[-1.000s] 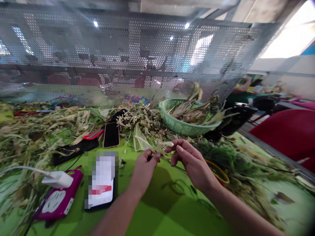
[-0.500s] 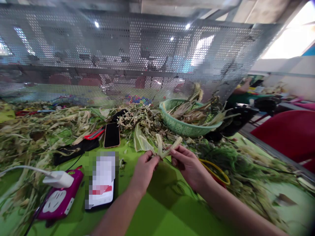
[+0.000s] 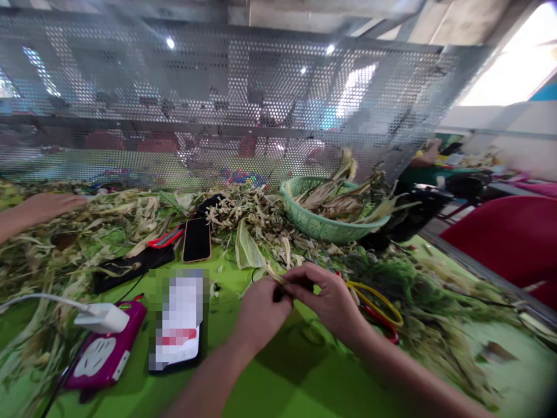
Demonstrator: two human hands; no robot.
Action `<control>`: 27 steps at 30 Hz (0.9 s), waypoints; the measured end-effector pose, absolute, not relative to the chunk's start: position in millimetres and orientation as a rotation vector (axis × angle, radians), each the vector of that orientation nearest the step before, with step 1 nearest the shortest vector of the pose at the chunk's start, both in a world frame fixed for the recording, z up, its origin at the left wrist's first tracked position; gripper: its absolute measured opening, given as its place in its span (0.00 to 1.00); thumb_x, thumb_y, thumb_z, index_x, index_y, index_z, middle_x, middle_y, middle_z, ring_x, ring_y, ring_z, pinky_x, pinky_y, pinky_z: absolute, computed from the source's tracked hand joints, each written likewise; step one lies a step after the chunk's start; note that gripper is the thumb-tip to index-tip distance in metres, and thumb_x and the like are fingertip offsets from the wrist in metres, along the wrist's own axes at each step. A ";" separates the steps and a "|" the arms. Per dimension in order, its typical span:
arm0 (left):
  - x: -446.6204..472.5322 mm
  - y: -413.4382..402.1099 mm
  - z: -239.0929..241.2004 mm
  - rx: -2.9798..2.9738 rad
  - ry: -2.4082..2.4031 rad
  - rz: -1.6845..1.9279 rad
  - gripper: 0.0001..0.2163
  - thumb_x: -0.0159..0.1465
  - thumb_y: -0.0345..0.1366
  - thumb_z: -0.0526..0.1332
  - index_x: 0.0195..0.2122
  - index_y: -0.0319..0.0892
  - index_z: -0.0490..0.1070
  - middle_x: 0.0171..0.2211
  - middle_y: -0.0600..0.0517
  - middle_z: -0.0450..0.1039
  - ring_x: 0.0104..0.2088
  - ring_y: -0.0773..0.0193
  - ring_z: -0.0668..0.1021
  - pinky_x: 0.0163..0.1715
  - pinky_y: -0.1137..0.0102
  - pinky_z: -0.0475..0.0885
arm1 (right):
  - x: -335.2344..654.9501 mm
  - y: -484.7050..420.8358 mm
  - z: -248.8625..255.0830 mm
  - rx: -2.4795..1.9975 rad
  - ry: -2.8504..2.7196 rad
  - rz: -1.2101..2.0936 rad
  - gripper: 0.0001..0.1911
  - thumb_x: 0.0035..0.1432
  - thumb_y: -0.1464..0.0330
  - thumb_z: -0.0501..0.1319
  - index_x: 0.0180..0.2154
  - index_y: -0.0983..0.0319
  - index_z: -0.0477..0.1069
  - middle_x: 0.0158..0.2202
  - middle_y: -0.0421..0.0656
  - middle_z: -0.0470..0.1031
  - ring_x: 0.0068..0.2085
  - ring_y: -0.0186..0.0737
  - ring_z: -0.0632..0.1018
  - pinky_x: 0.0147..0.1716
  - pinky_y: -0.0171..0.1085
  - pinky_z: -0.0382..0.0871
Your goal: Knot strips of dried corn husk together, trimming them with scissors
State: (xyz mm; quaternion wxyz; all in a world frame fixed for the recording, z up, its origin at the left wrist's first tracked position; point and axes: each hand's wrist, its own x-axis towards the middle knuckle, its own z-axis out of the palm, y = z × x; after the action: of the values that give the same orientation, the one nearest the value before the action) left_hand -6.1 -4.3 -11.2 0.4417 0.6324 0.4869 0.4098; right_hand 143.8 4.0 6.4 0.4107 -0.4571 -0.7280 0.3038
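My left hand [image 3: 262, 312] and my right hand [image 3: 325, 298] meet low over the green table [image 3: 278, 377], fingers pinched together on a small pale strip of plant husk [image 3: 275, 275] that pokes out between them. Both hands are closed on it. Just beyond them lies a pale green leaf [image 3: 247, 249] and a heap of dried husks and stems [image 3: 252, 217]. A yellow and red ring [image 3: 383, 307] lies right of my right hand.
A green basket [image 3: 322, 223] of husks stands behind right. Two phones [image 3: 197, 239] [image 3: 177, 325], a purple power strip [image 3: 104, 354] with white plug, and black items lie left. Another person's hand [image 3: 47, 206] rests on the husk pile far left. A perforated metal screen [image 3: 217, 104] backs the table.
My hands have come closer together and lower, folding the husk piece down so less sticks up. Another person's hand has come into view at the far left.
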 end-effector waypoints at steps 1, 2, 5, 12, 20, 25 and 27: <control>-6.1 -4.9 -11.1 1.569 1.188 1.010 0.05 0.54 0.31 0.57 0.22 0.42 0.69 0.21 0.53 0.66 0.24 0.64 0.65 0.26 0.70 0.53 | 143.6 4.8 5.7 -1.167 -1.791 0.798 0.06 0.52 0.64 0.65 0.32 0.59 0.75 0.29 0.41 0.74 0.32 0.39 0.73 0.33 0.36 0.67; -6.0 -5.5 -11.2 1.553 1.167 1.004 0.05 0.55 0.32 0.58 0.23 0.42 0.69 0.21 0.53 0.66 0.24 0.65 0.65 0.25 0.70 0.53 | 143.4 5.5 5.2 -1.176 -1.740 0.844 0.06 0.51 0.64 0.66 0.30 0.59 0.73 0.28 0.40 0.73 0.30 0.38 0.72 0.31 0.35 0.66; -6.5 -7.0 -11.9 1.509 1.134 1.008 0.06 0.57 0.36 0.59 0.25 0.42 0.68 0.21 0.54 0.65 0.23 0.66 0.64 0.24 0.71 0.54 | 143.0 7.7 4.0 -1.166 -1.564 1.010 0.12 0.46 0.64 0.69 0.27 0.60 0.67 0.25 0.37 0.67 0.28 0.34 0.68 0.27 0.33 0.63; -7.9 -6.6 -8.2 1.668 1.065 1.089 0.06 0.59 0.39 0.60 0.32 0.44 0.74 0.32 0.48 0.74 0.32 0.59 0.72 0.32 0.69 0.62 | 144.6 10.5 4.1 -1.088 -1.348 1.402 0.17 0.45 0.63 0.71 0.36 0.62 0.69 0.28 0.38 0.69 0.30 0.35 0.70 0.29 0.33 0.64; -7.4 -2.7 -9.0 1.326 0.920 0.967 0.08 0.58 0.36 0.60 0.33 0.42 0.77 0.29 0.51 0.74 0.31 0.62 0.71 0.34 0.70 0.63 | 148.9 9.1 6.2 -1.069 -1.228 1.431 0.12 0.48 0.63 0.70 0.31 0.62 0.71 0.26 0.38 0.70 0.21 0.27 0.63 0.20 0.29 0.56; -8.0 1.0 -16.4 1.124 0.990 0.870 0.07 0.52 0.37 0.63 0.29 0.40 0.76 0.26 0.54 0.71 0.27 0.67 0.68 0.30 0.72 0.61 | 151.5 7.7 9.3 -0.932 -1.250 1.446 0.11 0.52 0.62 0.67 0.33 0.62 0.71 0.29 0.39 0.72 0.19 0.24 0.58 0.17 0.29 0.52; -8.0 2.2 -18.5 1.124 1.013 0.862 0.07 0.52 0.37 0.63 0.30 0.40 0.75 0.25 0.54 0.70 0.27 0.67 0.67 0.29 0.72 0.60 | 152.5 7.0 12.3 -0.922 -1.335 1.432 0.10 0.52 0.63 0.67 0.33 0.61 0.72 0.28 0.38 0.71 0.20 0.25 0.62 0.19 0.29 0.55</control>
State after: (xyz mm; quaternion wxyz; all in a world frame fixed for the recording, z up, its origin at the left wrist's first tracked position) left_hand -8.0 2.2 -18.5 0.6442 0.4937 0.4450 0.3784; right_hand 152.5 7.0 12.3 0.4696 -0.3762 -0.5446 0.5843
